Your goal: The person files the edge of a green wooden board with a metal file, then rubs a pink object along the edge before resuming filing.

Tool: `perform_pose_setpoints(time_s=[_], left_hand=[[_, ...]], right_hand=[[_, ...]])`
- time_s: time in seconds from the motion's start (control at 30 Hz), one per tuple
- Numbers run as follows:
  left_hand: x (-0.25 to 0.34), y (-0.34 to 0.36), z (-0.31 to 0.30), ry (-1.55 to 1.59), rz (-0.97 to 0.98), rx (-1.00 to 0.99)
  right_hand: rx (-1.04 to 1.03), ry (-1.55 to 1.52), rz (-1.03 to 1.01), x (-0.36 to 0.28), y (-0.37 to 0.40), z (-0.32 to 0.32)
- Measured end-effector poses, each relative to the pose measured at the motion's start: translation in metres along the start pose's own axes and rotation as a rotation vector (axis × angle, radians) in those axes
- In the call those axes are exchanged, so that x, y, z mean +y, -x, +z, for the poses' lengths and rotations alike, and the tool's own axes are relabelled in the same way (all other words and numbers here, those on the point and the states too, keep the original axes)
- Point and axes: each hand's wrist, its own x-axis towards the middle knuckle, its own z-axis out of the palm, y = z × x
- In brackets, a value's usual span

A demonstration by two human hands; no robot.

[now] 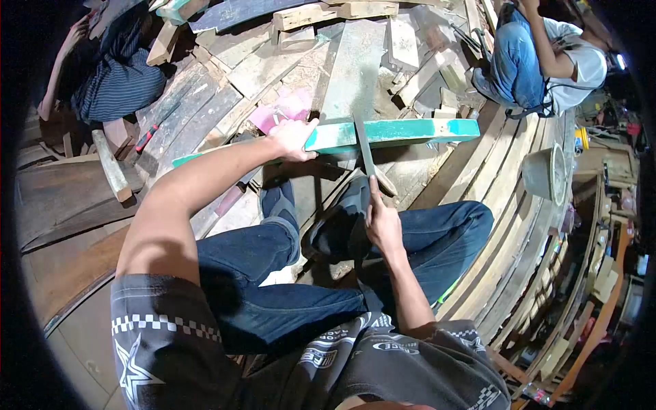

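A long green-painted wooden board (417, 130) lies crosswise in front of my knees, its paint worn pale in patches. Wrapped over it left of the middle, my left hand (295, 139) presses it down. My right hand (383, 222) grips a handsaw (364, 141) by its handle, which the fingers partly cover. The narrow blade points away from me and crosses the board to the right of my left hand. Just beyond my left hand is a pink scrap (273, 115) on the wood-littered floor. My shoes are below the board.
Wood offcuts (403, 44) and sawdust cover the floor ahead. A red-handled tool (147, 138) lies at left. Stacked planks (488, 167) run along the right, with a grey bucket (544, 174) on them. One person (540, 61) sits at upper right, another (119, 75) at upper left.
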Motion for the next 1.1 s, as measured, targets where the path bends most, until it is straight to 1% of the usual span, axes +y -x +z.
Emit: perform_pose_setpoints(time_s=[0.07,0.13,0.17,0.27,0.33,0.37,0.4,0.43,0.47,0.53,0.73,0.77,0.87,0.9,0.93,1.0,1.1], left_hand=[[-0.002,-0.001,0.004,-0.021,0.019,0.031],[0.001,0.001,-0.002,-0.019,-0.002,0.005],[0.003,0.002,-0.005,-0.019,-0.005,-0.006],[0.005,0.002,-0.005,-0.012,0.0,0.001],[0.007,0.003,-0.007,-0.035,-0.012,-0.003],[0.001,0.0,-0.002,0.012,0.032,0.003],[0.0,0.001,-0.001,0.014,0.037,0.012],[-0.001,0.001,-0.001,0.014,0.044,0.023],[-0.001,0.0,-0.001,0.015,0.051,0.036],[0.0,-0.001,-0.003,0.001,0.025,0.017],[0.003,0.003,-0.003,-0.021,0.009,0.018],[0.003,0.003,-0.003,-0.024,0.018,0.02],[0.005,0.0,-0.004,-0.03,0.024,0.016],[0.004,0.0,-0.004,-0.031,0.018,0.01],[0.004,0.001,-0.004,-0.031,0.009,0.004],[0.004,0.004,-0.004,-0.042,0.001,0.001],[0.003,0.001,-0.007,-0.012,0.003,-0.018]], right_hand=[[0.069,-0.006,-0.056,0.002,-0.016,0.014],[0.104,0.017,-0.078,-0.004,-0.038,0.016],[0.095,-0.072,-0.096,-0.007,-0.05,0.013],[0.174,-0.018,-0.193,0.003,-0.084,0.028],[0.162,-0.071,-0.175,-0.003,-0.074,0.024],[0.15,-0.087,-0.162,-0.004,-0.066,0.024],[0.138,-0.103,-0.147,-0.004,-0.056,0.025],[0.246,-0.087,-0.253,-0.003,-0.046,0.03],[0.118,-0.004,-0.1,-0.001,-0.03,0.033],[0.066,0.003,-0.037,-0.007,-0.026,0.031],[0.228,-0.017,-0.197,-0.01,-0.098,0.042],[0.225,-0.025,-0.196,-0.011,-0.102,0.041],[0.241,0.02,-0.209,-0.013,-0.08,0.034],[0.148,-0.074,-0.122,-0.01,-0.068,0.037],[0.19,-0.05,-0.114,-0.008,-0.052,0.043],[0.143,-0.021,-0.072,-0.004,-0.028,0.047],[0.172,0.006,-0.094,-0.003,-0.045,0.053]])
